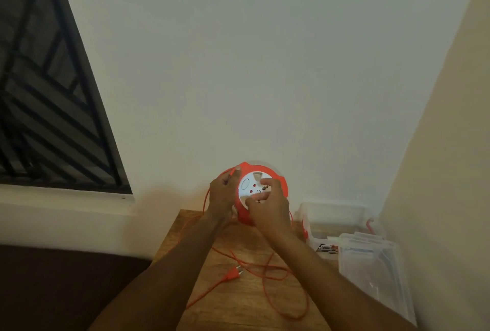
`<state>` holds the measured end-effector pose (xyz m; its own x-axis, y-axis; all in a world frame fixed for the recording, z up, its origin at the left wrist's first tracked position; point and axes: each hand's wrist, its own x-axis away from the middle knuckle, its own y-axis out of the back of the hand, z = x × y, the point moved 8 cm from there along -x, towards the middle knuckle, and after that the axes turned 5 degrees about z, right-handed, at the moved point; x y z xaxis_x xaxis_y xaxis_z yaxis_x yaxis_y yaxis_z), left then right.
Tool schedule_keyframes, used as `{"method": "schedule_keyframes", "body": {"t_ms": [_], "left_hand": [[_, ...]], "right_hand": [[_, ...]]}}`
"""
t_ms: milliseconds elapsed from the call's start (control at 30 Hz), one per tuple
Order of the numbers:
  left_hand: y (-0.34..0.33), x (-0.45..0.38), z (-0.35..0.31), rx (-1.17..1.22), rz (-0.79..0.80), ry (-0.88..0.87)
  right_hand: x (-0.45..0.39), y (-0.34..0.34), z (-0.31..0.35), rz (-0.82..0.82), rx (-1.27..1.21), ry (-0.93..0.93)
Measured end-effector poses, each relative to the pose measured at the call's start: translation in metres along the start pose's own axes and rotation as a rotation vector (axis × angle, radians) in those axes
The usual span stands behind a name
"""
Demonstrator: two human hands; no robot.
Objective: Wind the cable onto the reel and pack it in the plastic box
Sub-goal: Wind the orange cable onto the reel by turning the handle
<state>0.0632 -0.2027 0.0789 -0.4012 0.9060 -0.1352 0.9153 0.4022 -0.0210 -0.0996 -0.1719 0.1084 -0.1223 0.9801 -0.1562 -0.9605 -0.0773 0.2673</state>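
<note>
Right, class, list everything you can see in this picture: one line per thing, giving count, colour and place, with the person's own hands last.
Round orange plastic cable reel with white socket face: one, held up above the table's far end.
Thin orange cable: one, loose loops on the table.
Orange two-pin plug: one, on the table, left of the loops.
Brown wooden table: one, bottom centre.
Clear plastic box: one, open, table's far right.
Clear plastic lid: one, nearer, against the right wall.
Dark barred window: one, left.
Left hand: grips the reel's left rim.
Right hand: fingers on the socket face.
</note>
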Motion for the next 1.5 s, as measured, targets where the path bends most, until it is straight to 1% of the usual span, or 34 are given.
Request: {"method": "schedule_keyframes", "body": {"t_ms": [33, 100, 133, 167, 267, 367, 433, 533, 667, 800, 933, 1000, 1067, 1100, 1133, 1167, 1200, 1233, 1267, 1300, 1333, 1367, 1400, 1433, 1500], "left_hand": [[0.001, 0.000, -0.001, -0.005, 0.010, -0.005], [0.003, 0.000, -0.001, -0.021, 0.029, -0.004], [0.002, 0.000, 0.000, -0.019, 0.041, 0.004], [0.003, 0.001, 0.000, -0.001, 0.053, 0.015], [0.004, 0.002, 0.001, 0.047, 0.092, 0.041], [0.004, 0.001, -0.003, 0.020, 0.128, 0.031], [0.001, -0.001, -0.007, -0.002, 0.167, 0.013], [-0.002, -0.002, -0.010, -0.017, 0.210, 0.022], [-0.006, -0.005, -0.013, -0.025, 0.237, 0.044], [-0.004, -0.012, -0.029, 0.031, 0.246, 0.012], [-0.006, -0.017, -0.051, -0.040, 0.214, -0.081], [-0.007, -0.015, -0.058, -0.052, 0.176, -0.120], [-0.006, -0.013, -0.061, -0.033, 0.112, -0.162], [-0.006, -0.011, -0.063, -0.012, 0.077, -0.187], [-0.008, -0.009, -0.065, 0.015, 0.048, -0.209], [-0.011, -0.007, -0.068, 0.037, 0.027, -0.224], [-0.014, -0.006, -0.070, 0.035, 0.009, -0.232], [-0.017, -0.006, -0.070, 0.010, -0.005, -0.234], [-0.019, -0.005, -0.068, -0.024, -0.017, -0.228], [-0.018, -0.006, -0.065, -0.047, -0.023, -0.216], [-0.016, -0.007, -0.060, -0.051, -0.019, -0.200], [-0.013, -0.009, -0.054, -0.033, -0.005, -0.179], [-0.010, -0.011, -0.048, -0.004, 0.015, -0.153], [-0.005, -0.013, -0.042, 0.029, 0.031, -0.124], [0.004, -0.014, -0.035, 0.083, 0.049, -0.064]], "right_hand": [[-0.001, 0.003, 0.011, 0.027, 0.248, 0.158], [-0.003, -0.003, 0.022, 0.143, 0.747, 0.398], [-0.005, -0.007, 0.021, 0.217, 0.929, 0.480], [-0.006, -0.009, 0.020, 0.287, 1.052, 0.537], [-0.012, -0.010, 0.021, 0.442, 1.266, 0.645], [-0.011, -0.013, 0.024, 0.587, 1.423, 0.771], [-0.011, -0.012, 0.025, 0.644, 1.512, 0.841], [-0.011, -0.012, 0.028, 0.656, 1.616, 0.916], [-0.010, -0.018, 0.033, 0.596, 1.694, 0.964], [-0.022, -0.014, 0.047, 0.480, 1.683, 1.000], [-0.026, -0.011, 0.063, 0.345, 1.634, 0.997], [-0.028, -0.011, 0.067, 0.304, 1.553, 0.934], [-0.035, -0.006, 0.071, 0.226, 1.415, 0.780], [-0.039, 0.001, 0.073, 0.147, 1.300, 0.669], [-0.040, 0.010, 0.072, 0.051, 1.134, 0.522], [-0.041, 0.020, 0.066, -0.025, 0.891, 0.339], [-0.042, 0.026, 0.052, -0.068, 0.575, 0.133], [-0.040, 0.025, 0.035, -0.077, 0.229, -0.064], [-0.034, 0.017, 0.019, -0.070, -0.077, -0.224], [-0.029, 0.008, 0.010, -0.058, -0.275, -0.320], [-0.025, 0.002, 0.007, -0.034, -0.341, -0.351], [-0.023, -0.001, 0.006, 0.002, -0.326, -0.331], [-0.022, 0.000, 0.007, 0.035, -0.260, -0.280], [-0.021, 0.004, 0.011, 0.059, -0.140, -0.202], [-0.020, 0.020, 0.027, 0.059, 0.282, 0.054]]}}
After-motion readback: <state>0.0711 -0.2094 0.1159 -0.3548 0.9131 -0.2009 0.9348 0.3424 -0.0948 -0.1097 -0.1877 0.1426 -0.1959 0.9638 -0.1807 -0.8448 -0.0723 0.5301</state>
